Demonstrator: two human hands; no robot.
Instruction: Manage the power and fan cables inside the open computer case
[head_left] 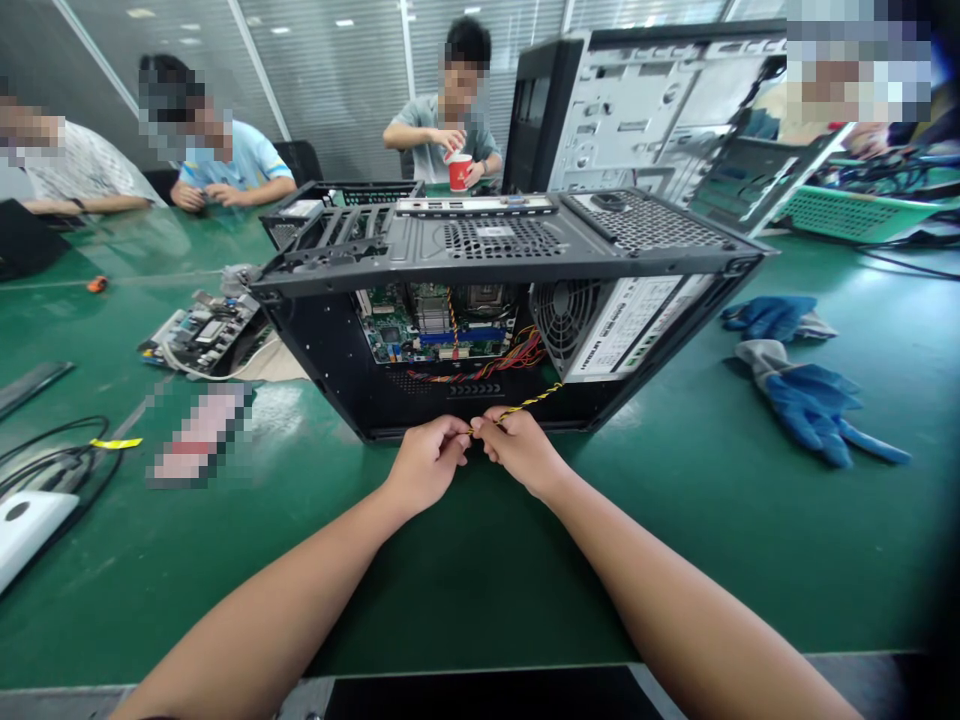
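An open black computer case point(495, 250) lies on its side on the green table point(675, 520), showing its motherboard point(420, 325), a fan and a power supply point(622, 325). A yellow-and-black twisted cable point(529, 402) runs out of the case towards me. My left hand point(427, 462) and my right hand point(519, 448) meet just in front of the case. Both are closed, pinching the end of that cable between their fingertips.
A pair of blue work gloves point(806, 385) lies to the right. A loose circuit board point(202, 332) and black cables point(60, 465) lie to the left. Another open case point(645, 110) stands behind. Other people sit at the far side, one holding a red cup point(459, 171).
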